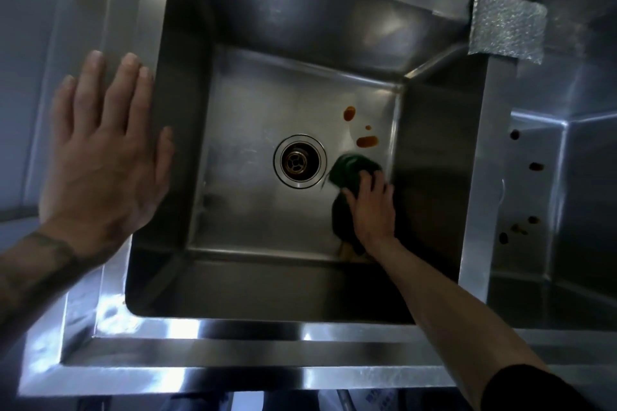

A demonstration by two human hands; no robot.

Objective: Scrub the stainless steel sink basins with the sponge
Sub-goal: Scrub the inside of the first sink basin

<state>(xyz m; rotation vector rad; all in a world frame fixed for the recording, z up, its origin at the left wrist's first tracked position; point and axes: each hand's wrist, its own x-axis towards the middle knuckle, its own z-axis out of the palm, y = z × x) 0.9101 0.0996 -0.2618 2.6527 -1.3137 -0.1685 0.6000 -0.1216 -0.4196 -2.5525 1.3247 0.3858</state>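
A deep stainless steel basin (253,103) fills the middle of the head view, with a round drain (299,161) in its floor. My right hand (370,207) reaches down to the floor at the right and grips a dark green sponge (350,168), pressing it just right of the drain. Three brown stains (366,141) lie on the floor just beyond the sponge. My left hand (103,157) hovers flat with straight fingers over the basin's left rim, holding nothing. A second basin (547,243) at the right shows several brown spots (536,166) on its left wall.
A silvery scouring pad (507,25) lies on the divider at the far right corner of the middle basin. A flat steel ledge (233,354) runs along the near edge. A narrow steel divider (484,177) separates the two basins.
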